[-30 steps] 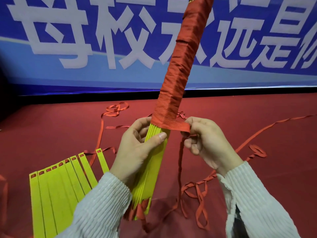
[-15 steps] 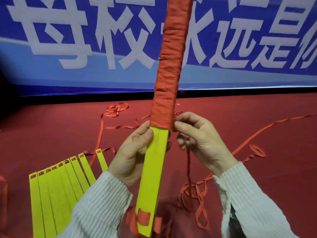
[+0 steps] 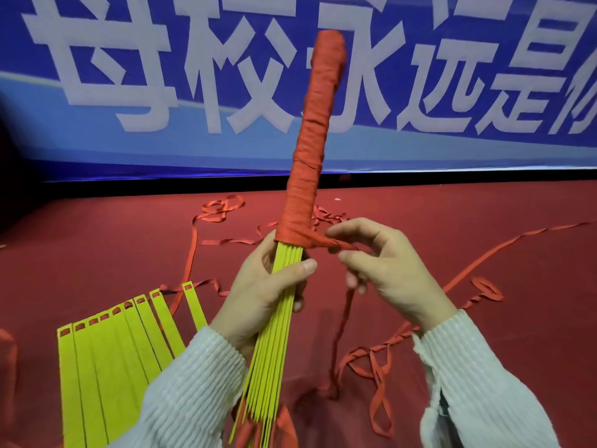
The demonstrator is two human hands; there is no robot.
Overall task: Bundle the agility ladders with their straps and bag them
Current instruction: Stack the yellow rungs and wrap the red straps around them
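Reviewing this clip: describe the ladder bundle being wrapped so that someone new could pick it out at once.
Start at the blue banner with white characters above the red floor. In front of it the left hand grips a stack of yellow slats held upright. Unlike the loose slats fanned flat at lower left, its upper part is wound in red strap, pinched by the right hand.

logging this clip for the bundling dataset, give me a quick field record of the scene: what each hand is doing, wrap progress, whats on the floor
left hand: left hand grips the bare yellow part of the held rung bundle
right hand: right hand pinches the red strap at the wrap's lower edge
wrap progress: red wrap covers the upper part; lower part still bare
bundle pose: tilted, top leaning right
floor left: second set of yellow rungs, fanned, unwrapped
floor: loose red straps on the red carpet
background: blue banner, white characters
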